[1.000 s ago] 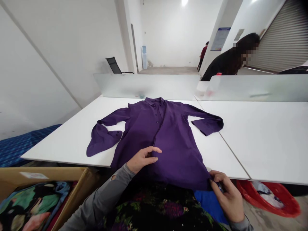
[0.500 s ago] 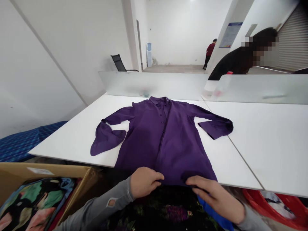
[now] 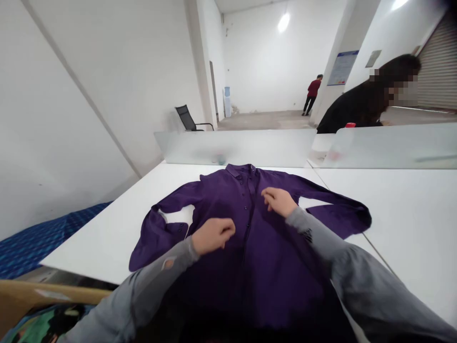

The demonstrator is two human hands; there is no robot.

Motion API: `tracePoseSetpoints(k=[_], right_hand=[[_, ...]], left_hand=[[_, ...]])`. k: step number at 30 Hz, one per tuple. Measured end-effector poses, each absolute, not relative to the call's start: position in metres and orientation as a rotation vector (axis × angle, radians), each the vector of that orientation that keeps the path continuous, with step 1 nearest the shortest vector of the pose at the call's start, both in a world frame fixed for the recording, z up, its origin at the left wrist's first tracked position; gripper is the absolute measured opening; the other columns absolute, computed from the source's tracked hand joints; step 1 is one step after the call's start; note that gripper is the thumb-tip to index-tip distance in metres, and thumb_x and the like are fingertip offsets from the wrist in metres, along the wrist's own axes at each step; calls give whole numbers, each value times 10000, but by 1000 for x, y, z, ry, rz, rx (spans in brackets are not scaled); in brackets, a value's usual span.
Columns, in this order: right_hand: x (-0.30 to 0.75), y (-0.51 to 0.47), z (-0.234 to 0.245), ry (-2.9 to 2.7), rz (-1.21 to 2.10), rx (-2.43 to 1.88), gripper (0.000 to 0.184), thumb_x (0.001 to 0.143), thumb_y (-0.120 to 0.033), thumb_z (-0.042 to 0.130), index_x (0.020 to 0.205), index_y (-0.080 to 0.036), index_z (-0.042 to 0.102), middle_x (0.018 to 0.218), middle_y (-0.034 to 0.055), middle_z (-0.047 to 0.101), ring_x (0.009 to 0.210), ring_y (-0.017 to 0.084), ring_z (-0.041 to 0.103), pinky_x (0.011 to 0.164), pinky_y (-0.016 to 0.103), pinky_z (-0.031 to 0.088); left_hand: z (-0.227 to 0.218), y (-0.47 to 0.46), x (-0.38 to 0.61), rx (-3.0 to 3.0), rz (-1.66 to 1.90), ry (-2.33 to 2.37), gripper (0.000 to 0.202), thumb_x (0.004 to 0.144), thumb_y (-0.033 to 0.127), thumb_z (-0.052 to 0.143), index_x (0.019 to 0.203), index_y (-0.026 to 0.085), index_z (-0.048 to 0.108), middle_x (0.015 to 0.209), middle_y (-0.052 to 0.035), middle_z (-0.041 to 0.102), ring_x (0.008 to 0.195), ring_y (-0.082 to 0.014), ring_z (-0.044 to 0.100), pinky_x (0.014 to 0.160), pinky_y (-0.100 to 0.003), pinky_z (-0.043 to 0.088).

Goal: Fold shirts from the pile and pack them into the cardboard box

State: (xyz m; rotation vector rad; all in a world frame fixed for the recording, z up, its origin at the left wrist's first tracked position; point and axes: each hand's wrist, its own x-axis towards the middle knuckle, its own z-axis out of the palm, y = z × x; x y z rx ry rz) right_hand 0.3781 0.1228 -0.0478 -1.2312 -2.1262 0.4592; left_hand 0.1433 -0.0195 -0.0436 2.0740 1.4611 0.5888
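A purple button-up shirt (image 3: 221, 271) lies front up on the white table, its collar at the far side and its sleeves bent out to both sides. Over the middle of its front hovers my left hand (image 3: 213, 234), fingers curled in and thumb against them, with nothing seen in the grasp. Farther up, beside the button placket and below the collar, my right hand (image 3: 280, 201) is held with loosely curled fingers, also with no cloth visible in them. The near hem is lost in dark shadow at the bottom.
A frosted divider (image 3: 243, 147) runs along the back of the white table (image 3: 93, 238). Lower left stands a cardboard box (image 3: 21, 290) with patterned clothes. Blue patterned fabric (image 3: 53, 233) lies left of the table. One person (image 3: 360, 102) leans beyond the divider; another (image 3: 312, 95) stands farther off.
Both hands have left the shirt's near hem and moved up over its front, the right one farther. The view has tilted up, and the right sleeve's cuff is now partly behind my arm.
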Motion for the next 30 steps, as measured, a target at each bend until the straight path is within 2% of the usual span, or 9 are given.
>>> tracePoseSetpoints(k=[2, 5, 8, 10, 13, 17, 20, 27, 30], right_hand=[[370, 168, -65, -1915, 387, -1338, 344, 862, -219, 342, 842, -129, 673, 656, 21, 633, 570, 103, 575, 669, 243, 417], [374, 204, -100, -1776, 329, -1386, 250, 816, -223, 402, 809, -147, 640, 691, 51, 641, 651, 155, 571, 688, 283, 423], [383, 217, -125, -1752, 328, -1366, 184, 776, -233, 449, 779, -179, 625, 680, 33, 630, 652, 165, 560, 683, 284, 420], [386, 221, -133, -1768, 333, -1343, 163, 764, -238, 463, 759, -195, 619, 667, 21, 622, 638, 163, 550, 669, 280, 411], [385, 225, -138, -1806, 341, -1321, 146, 763, -238, 470, 750, -210, 613, 664, 10, 623, 618, 157, 534, 649, 275, 396], [382, 225, -141, -1845, 349, -1319, 133, 770, -214, 472, 744, -217, 602, 680, 5, 625, 613, 149, 527, 633, 265, 381], [382, 222, -141, -1887, 340, -1342, 134, 777, -190, 468, 752, -218, 597, 699, 4, 622, 631, 149, 525, 634, 263, 368], [381, 217, -138, -1954, 335, -1372, 130, 781, -163, 468, 765, -215, 587, 757, 7, 630, 661, 146, 521, 651, 265, 360], [381, 217, -138, -1960, 345, -1375, 123, 788, -174, 470, 769, -215, 585, 751, 6, 625, 653, 144, 515, 646, 265, 357]], left_hand=[[-51, 37, 136, 2040, 734, 1643, 152, 843, 200, 466, 766, 190, 597, 632, 35, 617, 508, -101, 610, 570, -196, 435], [-63, 115, 129, 2065, 805, 1822, 161, 838, 157, 453, 801, 186, 607, 680, 12, 617, 579, -125, 627, 654, -233, 465], [-72, 178, 129, 2123, 803, 1928, 229, 847, 115, 450, 949, 186, 641, 935, -61, 644, 845, -176, 648, 847, -291, 460], [-78, 211, 130, 2161, 772, 1965, 335, 839, 80, 461, 1102, 201, 628, 1179, -102, 577, 1026, -206, 606, 941, -315, 424], [-84, 249, 129, 2193, 671, 1983, 448, 811, 51, 501, 1202, 246, 601, 1356, -107, 455, 1086, -233, 580, 969, -341, 410], [-83, 282, 125, 2210, 553, 2018, 315, 817, 69, 523, 1053, 235, 651, 1226, -94, 521, 1027, -232, 593, 931, -338, 421], [-77, 300, 125, 2219, 569, 2074, 314, 850, 45, 445, 1041, 213, 631, 1128, -106, 546, 1038, -232, 577, 926, -336, 410], [-84, 321, 142, 2186, 717, 2113, 368, 782, -16, 473, 1081, 159, 597, 1177, -129, 543, 1042, -227, 561, 937, -317, 398], [-85, 317, 146, 2165, 831, 2136, 303, 873, 72, 415, 1131, 131, 564, 1227, -151, 508, 1045, -212, 550, 968, -325, 381]])
